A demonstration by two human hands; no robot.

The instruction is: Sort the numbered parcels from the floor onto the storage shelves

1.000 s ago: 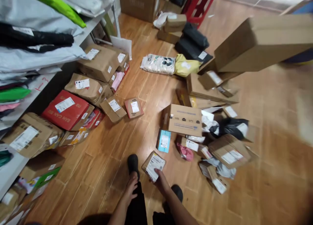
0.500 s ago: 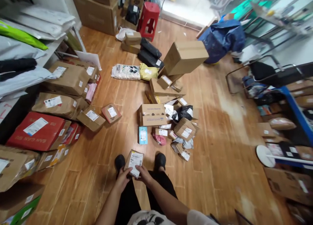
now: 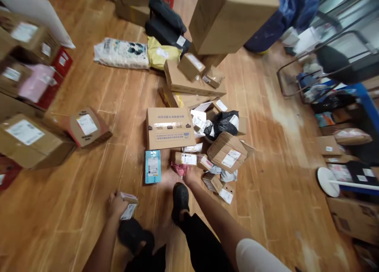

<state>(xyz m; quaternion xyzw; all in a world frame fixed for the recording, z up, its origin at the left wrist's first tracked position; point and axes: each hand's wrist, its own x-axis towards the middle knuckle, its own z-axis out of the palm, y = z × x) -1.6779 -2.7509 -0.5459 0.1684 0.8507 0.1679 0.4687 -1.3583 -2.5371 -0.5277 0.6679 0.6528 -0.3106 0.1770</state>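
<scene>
OK, L hand (image 3: 116, 205) grips pkg (image 3: 129, 211); R hand (image 3: 190, 175) touches pink bag (image 3: 178, 169), grip unclear.

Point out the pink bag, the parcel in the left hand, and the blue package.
Pink bag (image 3: 178, 169), head view: its crumpled wrapping.
Parcel (image 3: 129, 210), head view: its white label.
Blue package (image 3: 153, 167), head view: its pale label.

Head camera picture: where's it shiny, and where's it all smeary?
Head view: pale streaks, maybe glare, on the wooden floor at right; head view: the tall box at the top and the left hand look a bit blurry.
</scene>
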